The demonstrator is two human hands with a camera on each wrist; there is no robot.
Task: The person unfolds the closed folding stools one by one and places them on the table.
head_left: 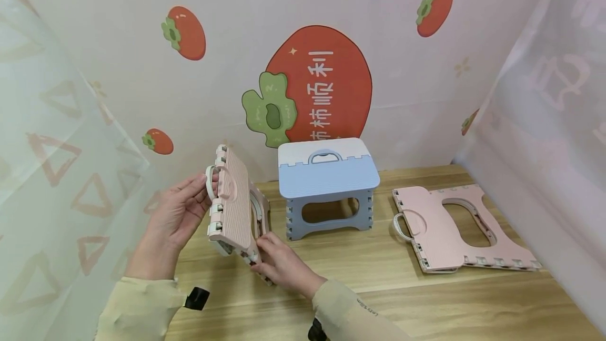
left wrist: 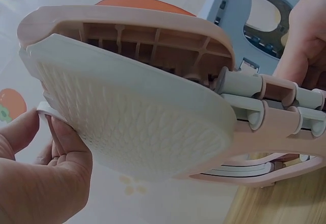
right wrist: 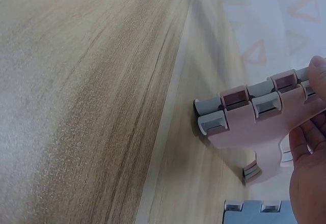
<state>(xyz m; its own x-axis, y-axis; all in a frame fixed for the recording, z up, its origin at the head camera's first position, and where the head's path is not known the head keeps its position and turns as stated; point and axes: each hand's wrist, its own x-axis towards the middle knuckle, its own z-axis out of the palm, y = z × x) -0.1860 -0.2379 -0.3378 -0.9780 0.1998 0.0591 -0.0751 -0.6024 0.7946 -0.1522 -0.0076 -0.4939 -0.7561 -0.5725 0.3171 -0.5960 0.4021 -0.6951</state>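
A pink and white folding stool point(head_left: 236, 183) stands tilted and partly folded at the left of the table. My left hand point(head_left: 177, 214) pinches its white loop handle point(left wrist: 48, 107) between thumb and fingers. Lower down, my right hand point(head_left: 286, 268) grips the stool's pink leg panel point(right wrist: 267, 124) by its edge, near the hinges. In the left wrist view the white half of the seat point(left wrist: 132, 112) hangs at an angle to the pink half point(left wrist: 132, 18), with a gap between them. The fingers behind the panel are partly hidden.
A blue and white folding stool point(head_left: 326, 178) stands unfolded on the wooden table point(head_left: 331, 283), just right of the held one. Further right a second pink stool point(head_left: 440, 233) lies flat. Printed cloth walls point(head_left: 218, 88) enclose the table at the back and both sides.
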